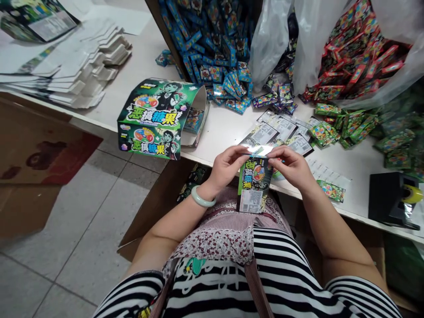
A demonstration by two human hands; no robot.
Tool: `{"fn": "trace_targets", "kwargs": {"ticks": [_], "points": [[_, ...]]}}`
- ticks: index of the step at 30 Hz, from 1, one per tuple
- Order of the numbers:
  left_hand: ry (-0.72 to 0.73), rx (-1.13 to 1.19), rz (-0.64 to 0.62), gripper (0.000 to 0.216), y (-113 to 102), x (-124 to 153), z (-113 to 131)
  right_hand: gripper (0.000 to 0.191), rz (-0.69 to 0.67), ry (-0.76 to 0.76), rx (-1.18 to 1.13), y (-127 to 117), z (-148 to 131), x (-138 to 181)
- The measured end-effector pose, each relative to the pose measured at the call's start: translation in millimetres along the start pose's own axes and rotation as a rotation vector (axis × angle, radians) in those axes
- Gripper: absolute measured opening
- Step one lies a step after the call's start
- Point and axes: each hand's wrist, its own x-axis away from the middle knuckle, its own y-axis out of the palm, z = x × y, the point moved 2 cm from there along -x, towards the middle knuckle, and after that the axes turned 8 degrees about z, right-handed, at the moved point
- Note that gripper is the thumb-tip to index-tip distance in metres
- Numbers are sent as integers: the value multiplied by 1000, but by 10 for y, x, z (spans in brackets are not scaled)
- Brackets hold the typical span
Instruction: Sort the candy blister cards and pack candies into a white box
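Green pouch [254, 183], barcode label, both hands' grip.

A white surface [228, 128] runs from far left to near right. At its far left lie stacks of flat white cartons [73, 66]. A green display box [159, 117] sits at its near edge, left of centre. Behind it spreads a heap of blue packets [215, 53]; red packets [357, 57] and green packets [364, 126] lie to the right. Flat pouches [285, 130] rest mid-surface, and a black tape dispenser [392, 198] stands near right.
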Motion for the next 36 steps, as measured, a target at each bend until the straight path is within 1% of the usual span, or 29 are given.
{"fn": "trace_targets", "kwargs": {"ticks": [2,3,6,9,12,15,18,20,22,25,28,30,32,33,34,35,36], "points": [[33,-49,-22,19,11,-11,55,32,0,-42,36,1,-50,-2],[34,-67,-18,18,19,-26,87,32,1,-37,34,10,-73,-15],[-33,-96,13,18,49,-99,178,34,-12,80,-1,53,-137,-98],[-94,-114,0,17,75,-167,246,35,-82,214,-21,84,-191,-184],[-104,-130,-45,18,63,-181,274,35,-163,258,-13,65,-217,-203],[-69,-135,-137,24,16,-149,285,33,-214,178,23,19,-223,-141],[-25,-139,-232,25,-43,-102,279,26,-196,-18,67,-11,-225,-30],[-10,-148,-256,22,-71,-71,249,17,-162,-169,122,-9,-211,45],[0,-163,-237,21,-82,-46,203,9,-112,-280,180,13,-173,101],[33,-190,-173,18,-71,-19,144,5,-36,-336,220,74,-85,147],[83,-224,-120,10,-49,-13,112,9,83,-369,209,138,-9,171],[80,-251,-105,8,-39,-19,82,12,138,-382,209,149,22,185],[56,-264,-100,9,-43,-31,41,15,96,-360,216,86,36,205],[45,-267,-90,10,-55,-40,18,17,59,-330,221,1,41,219],[37,-269,-75,11,-74,-51,-7,22,43,-287,231,-134,48,237],[31,-273,-57,11,-100,-66,-33,27,66,-234,251,-320,63,257],[29,-277,-41,11,-129,-84,-61,31,126,-170,287,-553,91,279]]}}
